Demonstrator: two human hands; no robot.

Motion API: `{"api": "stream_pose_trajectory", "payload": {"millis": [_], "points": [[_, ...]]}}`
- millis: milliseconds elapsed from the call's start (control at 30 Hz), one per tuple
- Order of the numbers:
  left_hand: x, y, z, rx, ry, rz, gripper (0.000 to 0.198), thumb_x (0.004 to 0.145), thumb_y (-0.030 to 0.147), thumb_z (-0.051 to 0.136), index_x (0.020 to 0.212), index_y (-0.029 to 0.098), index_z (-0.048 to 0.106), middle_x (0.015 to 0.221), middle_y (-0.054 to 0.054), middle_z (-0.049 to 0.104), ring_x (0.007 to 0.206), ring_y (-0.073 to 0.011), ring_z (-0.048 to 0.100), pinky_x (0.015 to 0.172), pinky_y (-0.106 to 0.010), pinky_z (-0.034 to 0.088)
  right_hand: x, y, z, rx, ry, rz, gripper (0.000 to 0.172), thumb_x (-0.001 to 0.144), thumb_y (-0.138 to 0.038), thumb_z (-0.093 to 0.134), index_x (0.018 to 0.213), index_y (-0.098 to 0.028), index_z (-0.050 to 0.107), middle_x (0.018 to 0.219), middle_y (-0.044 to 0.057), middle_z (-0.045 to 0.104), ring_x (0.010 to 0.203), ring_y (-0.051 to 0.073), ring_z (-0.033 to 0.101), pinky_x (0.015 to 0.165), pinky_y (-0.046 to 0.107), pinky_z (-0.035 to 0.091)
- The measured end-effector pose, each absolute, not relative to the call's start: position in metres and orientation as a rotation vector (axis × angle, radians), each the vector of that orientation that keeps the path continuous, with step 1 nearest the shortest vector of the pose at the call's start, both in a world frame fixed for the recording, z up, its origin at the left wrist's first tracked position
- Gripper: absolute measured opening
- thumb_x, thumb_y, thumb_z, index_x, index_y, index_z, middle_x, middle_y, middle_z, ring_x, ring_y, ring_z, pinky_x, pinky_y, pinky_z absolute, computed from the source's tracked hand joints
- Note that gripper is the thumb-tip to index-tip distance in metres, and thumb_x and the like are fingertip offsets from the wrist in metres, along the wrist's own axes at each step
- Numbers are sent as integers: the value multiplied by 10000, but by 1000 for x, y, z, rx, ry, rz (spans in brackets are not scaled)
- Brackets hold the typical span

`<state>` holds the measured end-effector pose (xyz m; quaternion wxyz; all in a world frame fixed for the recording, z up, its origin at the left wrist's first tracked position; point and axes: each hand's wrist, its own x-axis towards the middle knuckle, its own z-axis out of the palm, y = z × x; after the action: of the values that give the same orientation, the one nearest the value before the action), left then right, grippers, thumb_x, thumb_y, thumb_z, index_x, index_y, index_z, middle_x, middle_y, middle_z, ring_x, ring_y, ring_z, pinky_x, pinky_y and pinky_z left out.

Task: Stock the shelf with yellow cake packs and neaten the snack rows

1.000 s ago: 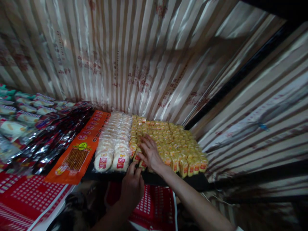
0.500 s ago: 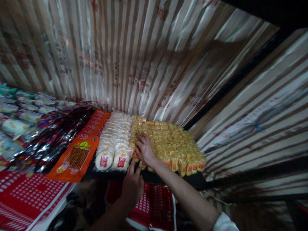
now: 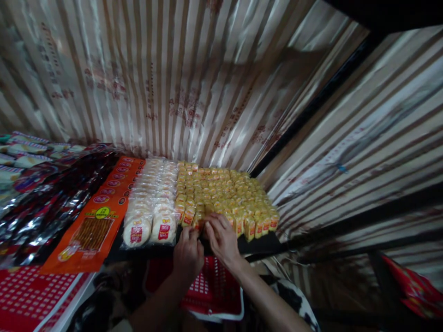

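Reaching to the front of the small, block-shaped yellow packets with red labels [image 3: 224, 189]

Both bare hands meet the near edge of the yellow packets, which stand in close rows on a black table [image 3: 258, 244]. The left hand [image 3: 188, 252] has its fingers bent, their tips at a front packet near the left end of the block. The right hand [image 3: 223, 237] lies just beside it, its fingers curved and partly covering the front row. With dim light and blurred fingertips, I cannot tell whether either hand is clamped on a packet or merely touching one.

To the left of the yellow packets run two columns of round, white biscuits in clear wrappers with red labels [image 3: 149, 203]. Beside these lies a long, flat orange bag picturing brown sticks [image 3: 93, 230], its near end reaching over the table's front edge. Farther left are dark, shiny red-and-black packets [image 3: 57, 198].

Below the table's front edge, between the forearms, a red panel with a white grid pattern [image 3: 226, 295] shows. Behind everything rises a creased, brown-and-cream striped sheet [image 3: 166, 78], with a slanting black pole [image 3: 311, 108] toward the right.
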<state>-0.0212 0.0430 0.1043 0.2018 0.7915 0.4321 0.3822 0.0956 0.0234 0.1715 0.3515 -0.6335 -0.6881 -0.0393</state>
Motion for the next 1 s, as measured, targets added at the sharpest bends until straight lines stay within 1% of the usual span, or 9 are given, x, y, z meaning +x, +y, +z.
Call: {"api": "stream_pose_trajectory", "payload": {"millis": [67, 233, 367, 467, 567, 700, 867, 1000], "points": [[-18, 42, 101, 2201, 1211, 1087, 325, 758, 76, 410, 1033, 124, 576, 1013, -114, 549, 952, -217, 563, 838, -355, 515, 97, 2, 162, -1664, -1795, -24, 250, 910, -220, 413, 1036, -222, 629, 1010, 82, 627, 972, 186, 595, 857, 344, 524], [-20, 39, 92, 2154, 1094, 1131, 391, 771, 83, 388, 1135, 78, 532, 1091, -143, 517, 1051, -219, 523, 937, -390, 467, 94, -16, 137, -1663, -1794, 117, 316, 896, -186, 412, 1149, -201, 600, 1218, 105, 572, 1153, 197, 533, 971, 372, 477], [-20, 38, 88, 2115, 1023, 1115, 394, 805, 135, 377, 1162, 52, 520, 1094, -160, 517, 1070, -222, 520, 933, -404, 471, 89, -14, 133, -1677, -1805, 203, 337, 885, -185, 426, 1178, -192, 593, 1296, 106, 528, 1214, 201, 489, 1010, 384, 445], [-16, 38, 87, 2113, 1031, 1126, 396, 795, 129, 372, 1148, 38, 526, 1071, -161, 521, 1043, -219, 535, 922, -397, 479, 91, -16, 131, -1664, -1780, 198, 337, 883, -180, 420, 1170, -193, 597, 1256, 104, 552, 1188, 195, 508, 1005, 382, 449], [-13, 38, 87, 2086, 1063, 1154, 364, 759, 94, 373, 1068, 70, 564, 1026, -138, 537, 993, -206, 561, 891, -382, 499, 96, -21, 124, -1682, -1715, 145, 337, 876, -170, 416, 1154, -208, 602, 1145, 98, 594, 1093, 191, 561, 956, 371, 489], [-13, 41, 86, 2064, 1098, 1187, 338, 742, 77, 371, 995, 112, 593, 987, -111, 564, 946, -192, 588, 864, -358, 514, 102, -23, 108, -1713, -1701, 110, 393, 861, -140, 398, 1212, -211, 560, 1115, 105, 573, 1037, 198, 575, 907, 369, 518], [-15, 43, 84, 2088, 1121, 1204, 349, 760, 88, 372, 1018, 150, 599, 980, -82, 583, 930, -167, 601, 850, -320, 517, 105, -20, 98, -1687, -1717, 103, 479, 839, -111, 396, 1295, -223, 484, 1097, 100, 545, 1039, 200, 560, 926, 372, 504], [-16, 43, 84, 2134, 1165, 1188, 373, 776, 93, 363, 1056, 159, 602, 950, -70, 591, 887, -157, 611, 810, -295, 525, 107, -23, 99, -1683, -1699, 98, 474, 846, -118, 393, 1298, -236, 477, 1107, 91, 541, 1033, 191, 562, 913, 348, 511]]}}
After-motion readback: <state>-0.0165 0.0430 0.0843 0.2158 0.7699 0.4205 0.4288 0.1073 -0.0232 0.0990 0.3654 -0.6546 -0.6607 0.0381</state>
